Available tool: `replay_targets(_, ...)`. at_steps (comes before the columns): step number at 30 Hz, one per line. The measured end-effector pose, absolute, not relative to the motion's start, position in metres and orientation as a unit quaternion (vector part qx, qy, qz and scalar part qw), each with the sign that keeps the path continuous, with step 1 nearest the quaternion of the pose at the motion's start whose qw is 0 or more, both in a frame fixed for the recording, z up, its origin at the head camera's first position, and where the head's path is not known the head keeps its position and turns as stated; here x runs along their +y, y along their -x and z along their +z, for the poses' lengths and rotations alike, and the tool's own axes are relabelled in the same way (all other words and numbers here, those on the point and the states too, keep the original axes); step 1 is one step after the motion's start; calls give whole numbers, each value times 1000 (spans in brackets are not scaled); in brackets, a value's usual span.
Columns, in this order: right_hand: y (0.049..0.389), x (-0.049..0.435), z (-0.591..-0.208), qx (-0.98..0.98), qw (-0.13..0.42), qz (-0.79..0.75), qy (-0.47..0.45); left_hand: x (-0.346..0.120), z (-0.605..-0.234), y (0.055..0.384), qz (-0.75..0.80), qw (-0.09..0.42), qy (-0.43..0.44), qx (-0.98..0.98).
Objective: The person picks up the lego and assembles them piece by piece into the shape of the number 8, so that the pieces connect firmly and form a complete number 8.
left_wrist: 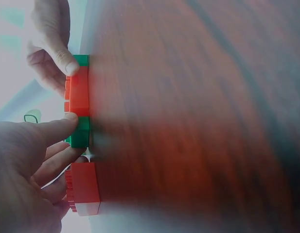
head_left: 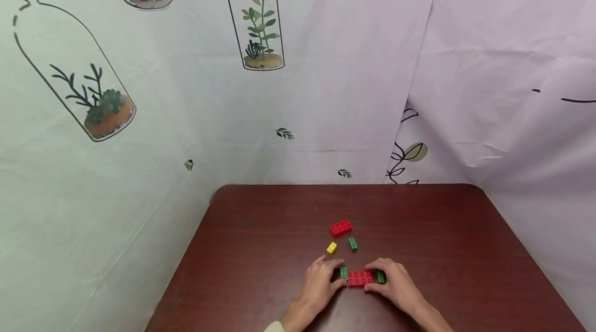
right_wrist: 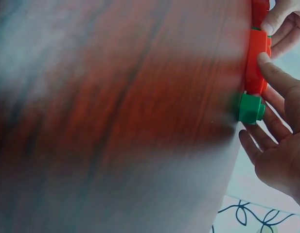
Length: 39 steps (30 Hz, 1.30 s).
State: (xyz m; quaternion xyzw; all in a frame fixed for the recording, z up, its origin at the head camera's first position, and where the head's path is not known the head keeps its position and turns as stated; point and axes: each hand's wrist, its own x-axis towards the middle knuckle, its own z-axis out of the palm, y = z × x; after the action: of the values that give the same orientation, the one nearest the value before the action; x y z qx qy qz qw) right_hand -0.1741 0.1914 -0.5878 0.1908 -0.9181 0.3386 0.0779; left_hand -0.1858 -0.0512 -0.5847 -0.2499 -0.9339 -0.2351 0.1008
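A red toy building brick (head_left: 359, 278) lies studs up on the table between both hands. At its left end stands a small green brick (head_left: 343, 273), which my left hand (head_left: 318, 281) pinches between thumb and fingers. In the left wrist view this green brick (left_wrist: 80, 133) sits right against the red one (left_wrist: 79, 91). My right hand (head_left: 395, 284) pinches the red brick near its right end, thumb on the near side. A second small green brick (head_left: 381, 277) is inside the curve of that hand, just beyond the red brick's right end.
Farther back on the dark brown table (head_left: 261, 228) lie another red brick (head_left: 341, 227), a small yellow brick (head_left: 331, 248) and a small green brick (head_left: 353, 244). A white cloth with plant prints (head_left: 326, 115) hangs behind the table and along its sides.
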Motion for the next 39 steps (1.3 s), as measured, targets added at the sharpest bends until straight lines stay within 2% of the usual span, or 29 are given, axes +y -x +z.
replay_targets(6, 173, 193, -589, -914, 69, 344, -204, -53, -584, 187, -241, 85, 244, -936)
replay_targets(20, 175, 197, -591, -899, 68, 367, -230, -60, -579, 186, -264, 134, 254, -921)
replay_targets(39, 182, 207, -600, -879, 45, 403, -250, -54, -576, 186, -282, 118, 293, -906)
